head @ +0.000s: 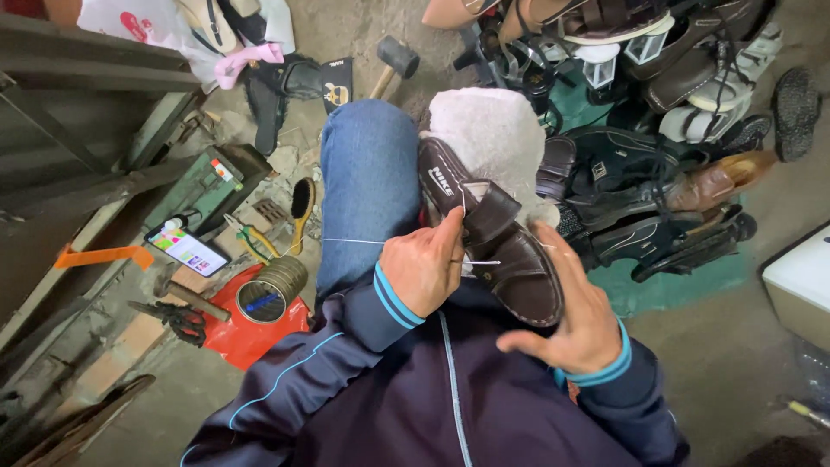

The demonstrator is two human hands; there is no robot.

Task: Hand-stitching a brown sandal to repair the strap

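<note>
A dark brown sandal (506, 255) lies across a white fuzzy cloth (488, 138) on my knee in blue jeans (367, 182). My left hand (424, 272) pinches at the sandal's strap, fingers closed on a thin metal needle (486, 262) and a white thread (346, 241) that runs out to the left. My right hand (575, 316) holds the sandal's heel end from the right, fingers along its edge and thumb below it.
A pile of shoes and sandals (657, 95) fills the upper right on a green mat. A hammer (393, 59) lies ahead. At left are a brush (301, 206), pliers (251, 242), a lit phone (188, 251), a round tin (272, 287), scissors (177, 320), a green box (207, 182).
</note>
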